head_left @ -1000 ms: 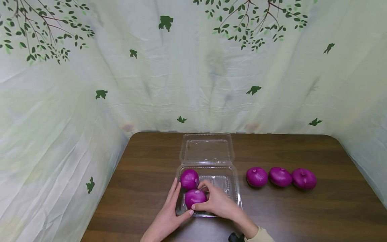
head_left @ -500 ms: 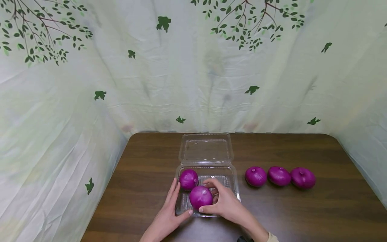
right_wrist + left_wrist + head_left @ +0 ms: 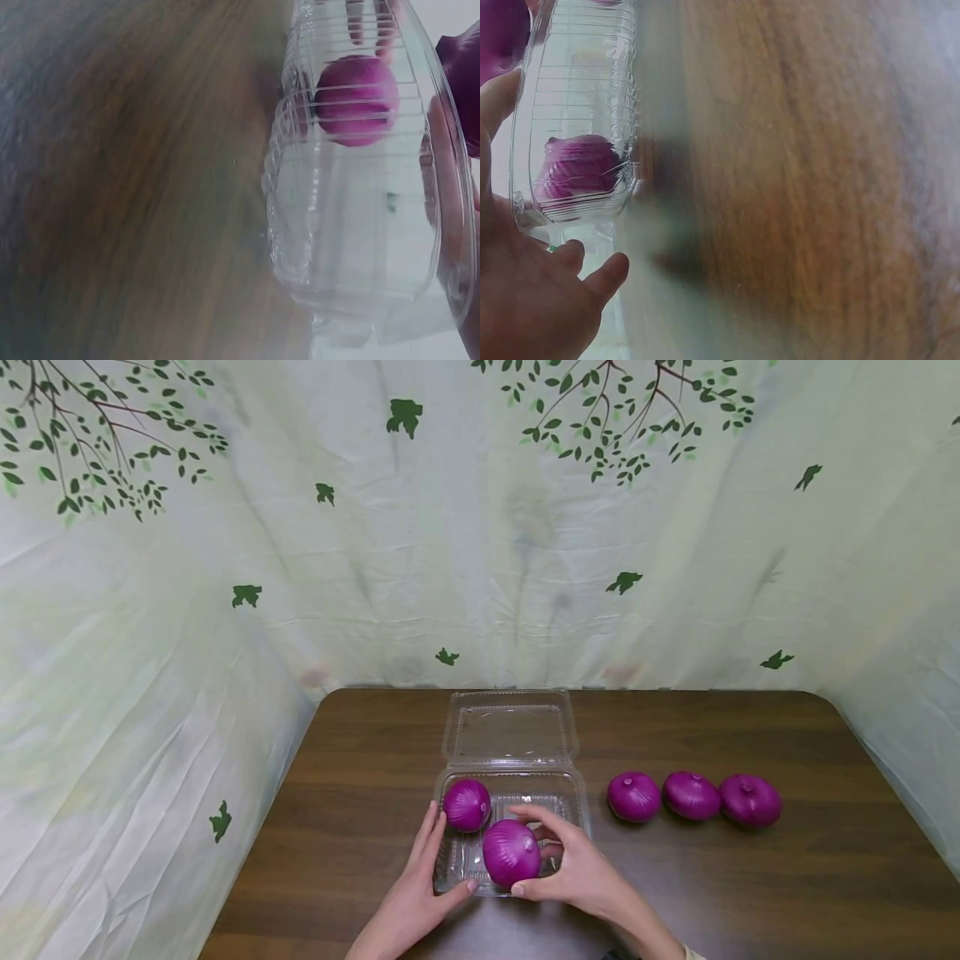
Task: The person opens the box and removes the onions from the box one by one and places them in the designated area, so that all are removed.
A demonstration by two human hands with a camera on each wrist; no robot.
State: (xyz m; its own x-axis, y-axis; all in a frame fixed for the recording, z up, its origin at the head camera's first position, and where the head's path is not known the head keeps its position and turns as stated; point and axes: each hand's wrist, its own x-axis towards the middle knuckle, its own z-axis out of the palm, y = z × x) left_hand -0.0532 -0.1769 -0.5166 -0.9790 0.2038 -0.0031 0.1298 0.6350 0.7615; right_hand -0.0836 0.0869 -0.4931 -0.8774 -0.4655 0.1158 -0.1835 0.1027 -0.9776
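In the head view my right hand [image 3: 581,870] grips a red onion [image 3: 511,853] between thumb and fingers, over the front of a clear plastic clamshell container [image 3: 513,772]. Both wrist views show this held onion above the container's rim. A second red onion [image 3: 467,805] sits inside, at the back left corner; the left wrist view shows it [image 3: 581,166] through the clear wall. My left hand [image 3: 416,893] rests along the container's left side with straight fingers, its thumb at the front edge.
Three red onions stand in a row to the right of the container: a left one [image 3: 633,797], a middle one [image 3: 692,795] and a right one [image 3: 751,800]. The container's lid [image 3: 512,727] lies folded back toward the far edge of the wooden table [image 3: 375,752]. A leaf-printed curtain [image 3: 465,543] hangs behind.
My right hand has lifted the onion from beside the one at the back left and brought it to the right. The left hand has stayed in place.
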